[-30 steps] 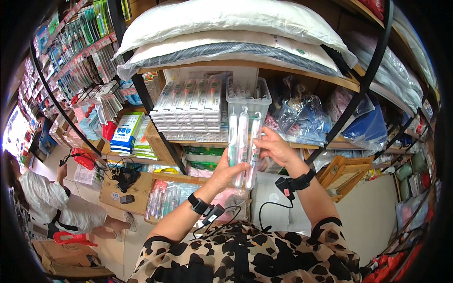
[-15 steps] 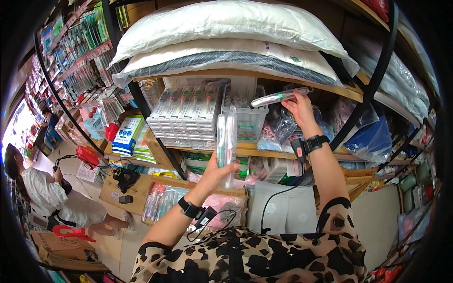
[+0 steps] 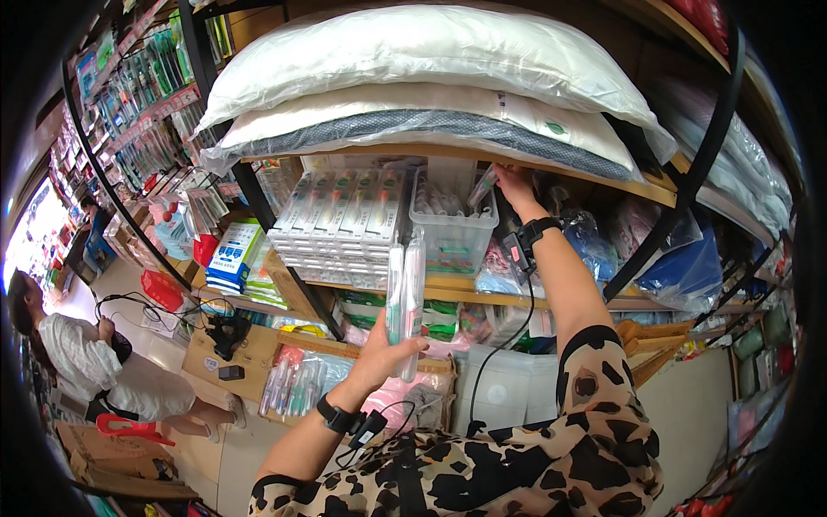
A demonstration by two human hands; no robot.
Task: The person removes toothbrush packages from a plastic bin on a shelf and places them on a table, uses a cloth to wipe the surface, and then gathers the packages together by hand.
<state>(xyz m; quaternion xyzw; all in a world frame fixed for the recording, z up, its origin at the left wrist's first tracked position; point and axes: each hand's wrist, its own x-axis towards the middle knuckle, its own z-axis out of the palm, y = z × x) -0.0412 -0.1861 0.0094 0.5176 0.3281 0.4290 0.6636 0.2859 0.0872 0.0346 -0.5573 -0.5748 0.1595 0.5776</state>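
My left hand (image 3: 383, 355) is closed around clear toothbrush cases (image 3: 405, 302), held upright in front of the shelf; at least two show side by side. Under the upper shelf board, my right hand (image 3: 515, 183) grips another clear toothbrush case (image 3: 482, 186) by its upper end. That case tilts down into the right side of a clear plastic bin (image 3: 454, 252), whose contents include several similar cases with pale tops. Some of my right fingers are hidden in shadow. Left of the bin stands a stack of boxed toothbrushes (image 3: 345, 215).
Plastic-wrapped pillows (image 3: 422, 60) overhang the upper shelf. Black uprights (image 3: 702, 138) frame the bay, with bagged textiles (image 3: 586, 246) to the right. Below is an open carton of packaged goods (image 3: 297, 379). A person in white (image 3: 95, 362) stands at the left. Cables hang from my wrists.
My right hand has moved left and inward, bringing its toothbrush case from above the bin's right side down into the bin. My left hand has lowered slightly, still holding its cases.
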